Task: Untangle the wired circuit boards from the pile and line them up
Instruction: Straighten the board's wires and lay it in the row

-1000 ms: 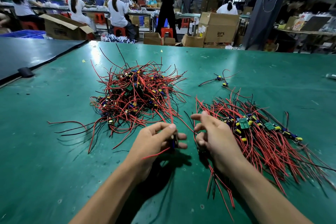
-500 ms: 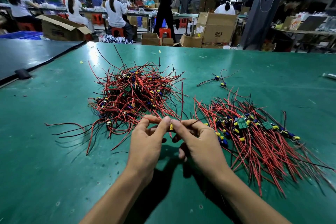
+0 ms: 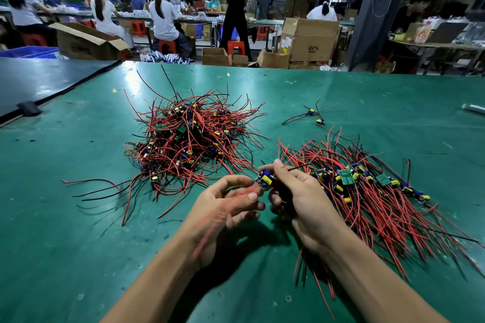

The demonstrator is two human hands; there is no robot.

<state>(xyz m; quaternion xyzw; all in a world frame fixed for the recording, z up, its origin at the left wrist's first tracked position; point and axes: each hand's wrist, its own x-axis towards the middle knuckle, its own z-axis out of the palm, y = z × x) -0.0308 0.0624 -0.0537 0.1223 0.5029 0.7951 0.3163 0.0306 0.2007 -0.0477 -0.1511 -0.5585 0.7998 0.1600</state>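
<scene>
- Your right hand [image 3: 296, 199] pinches a small circuit board [image 3: 266, 178] between thumb and forefinger. Its blue and yellow parts show just past your fingertips, and your other fingers are curled underneath.
- Your left hand [image 3: 228, 207] is just beside the right, thumb and fingers curled inward. The board's red wires [image 3: 207, 233] streak down across it in a blur, so you cannot tell whether it grips them or they merely run through.
- Both hands are raised above the green table [image 3: 78, 217], throwing a shadow under your wrists.
- The tangled pile [image 3: 189, 144] lies beyond your left hand (red and black leads sticking out every way, boards buried in the middle). Its nearest strands reach almost to your left thumb.
- The sorted row [image 3: 380, 191] lies to the right of your right hand. Its boards sit side by side in a band, and their wires fan back toward you. A few of the red ends pass under your right forearm.
- Two loose boards [image 3: 315, 117] lie beyond your right hand, farther out than the row and apart from both heaps, with thin leads splayed.
- Well past everything you are handling, cardboard boxes [image 3: 309, 42] stand off the table's far edge, and seated workers [image 3: 164, 18] face away.
</scene>
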